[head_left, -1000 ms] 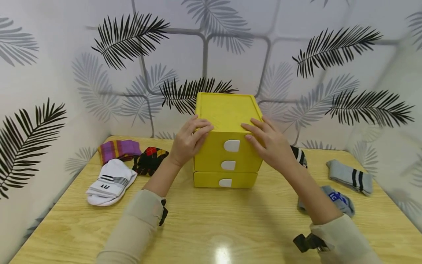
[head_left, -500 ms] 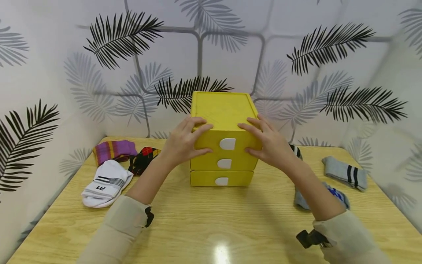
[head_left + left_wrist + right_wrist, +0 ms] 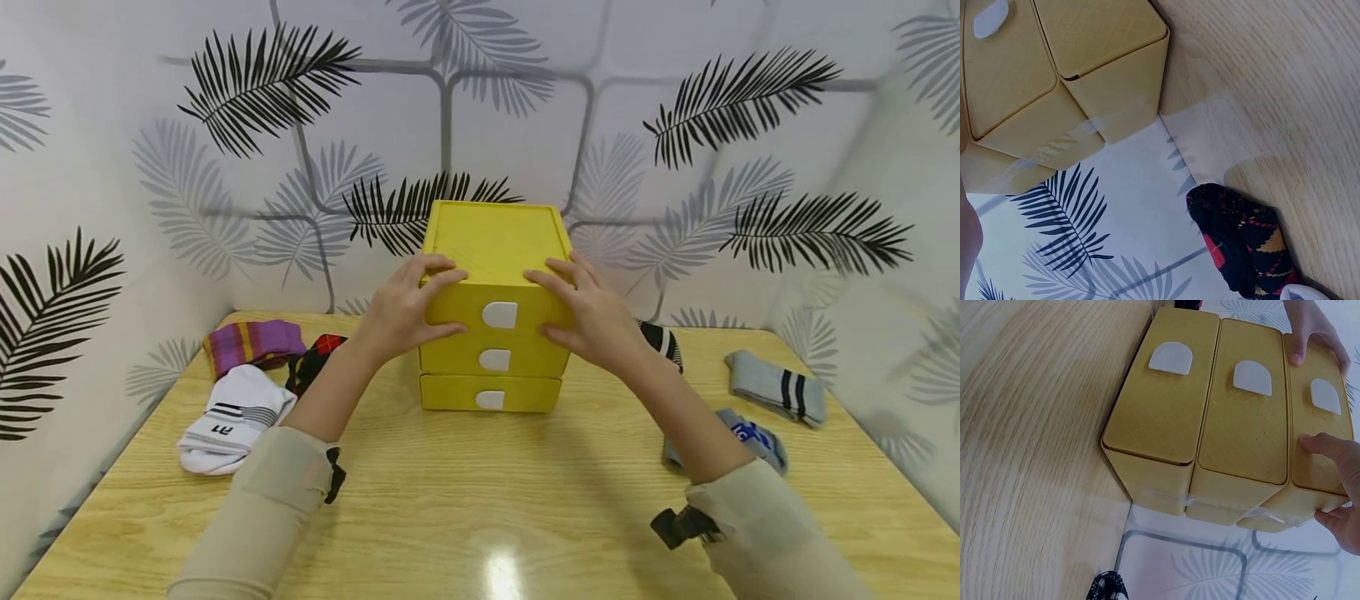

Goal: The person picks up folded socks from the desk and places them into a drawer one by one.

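Observation:
A yellow box with drawers stacked in a column [image 3: 491, 346] stands upright on the table, its white tabs facing me. My left hand [image 3: 401, 308] grips its upper left front corner, fingertips on the top edge and thumb against the front. On the opposite corner my right hand [image 3: 592, 308] holds it the same way. In the right wrist view the right thumb presses the top drawer's front [image 3: 1319, 425], while other fingers lie at the side. All drawers look closed. Clear tape runs along the box's side in both wrist views.
On the left lie a purple striped sock [image 3: 255, 343], a white sock [image 3: 236, 421] and a black argyle sock [image 3: 1260, 244]. A black striped sock [image 3: 660, 340], a grey striped sock [image 3: 776, 387] and a grey sock with blue lettering [image 3: 757, 442] lie right. A patterned wall stands behind.
Both thumbs have come down onto the box's front face, the left hand's first curled fingers spreading. The box appears slightly farther back. The whole view has shifted a little.

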A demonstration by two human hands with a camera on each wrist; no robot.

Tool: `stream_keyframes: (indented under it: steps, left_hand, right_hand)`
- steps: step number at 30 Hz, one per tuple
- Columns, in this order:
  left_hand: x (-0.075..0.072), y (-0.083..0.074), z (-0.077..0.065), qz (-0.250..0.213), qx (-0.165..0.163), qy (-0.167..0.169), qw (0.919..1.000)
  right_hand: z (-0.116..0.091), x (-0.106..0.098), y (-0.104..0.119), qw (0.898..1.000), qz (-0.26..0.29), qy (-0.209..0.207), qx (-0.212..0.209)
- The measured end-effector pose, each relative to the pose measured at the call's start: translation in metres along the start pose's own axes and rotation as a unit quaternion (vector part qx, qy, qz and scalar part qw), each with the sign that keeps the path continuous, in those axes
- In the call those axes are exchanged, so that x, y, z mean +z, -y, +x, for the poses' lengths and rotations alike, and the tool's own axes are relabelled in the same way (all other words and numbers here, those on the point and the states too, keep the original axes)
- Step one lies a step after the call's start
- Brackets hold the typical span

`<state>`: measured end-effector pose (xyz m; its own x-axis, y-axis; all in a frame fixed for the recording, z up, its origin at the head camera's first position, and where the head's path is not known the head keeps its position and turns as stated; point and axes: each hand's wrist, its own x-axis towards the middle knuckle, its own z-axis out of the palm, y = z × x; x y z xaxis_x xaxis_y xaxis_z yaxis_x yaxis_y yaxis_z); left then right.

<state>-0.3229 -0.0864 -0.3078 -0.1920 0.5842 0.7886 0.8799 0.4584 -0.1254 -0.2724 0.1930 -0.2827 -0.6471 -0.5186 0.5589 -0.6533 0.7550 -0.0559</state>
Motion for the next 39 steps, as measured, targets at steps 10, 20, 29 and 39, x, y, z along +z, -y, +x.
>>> stream_keyframes:
  steps: [10, 20, 29, 39]
  left_hand:
    - [-0.004, -0.002, 0.002, -0.006, -0.017, 0.021, 0.9996]
    - [-0.035, -0.013, 0.053, -0.017, -0.241, 0.185, 0.9525]
    - [-0.027, 0.014, 0.079, -0.022, -0.363, 0.275, 0.8898]
    - [-0.025, 0.018, 0.080, -0.013, -0.419, 0.386, 0.8217]
  right_hand:
    - [0.001, 0.001, -0.001, 1.000, -0.003, 0.000, 0.000]
    - [-0.003, 0.001, -0.001, 1.000, -0.004, -0.004, -0.006]
    - [0.000, 0.004, -0.002, 1.000, 0.001, -0.010, -0.012]
    - [0.000, -0.005, 0.008, 1.000, -0.010, -0.014, -0.017]
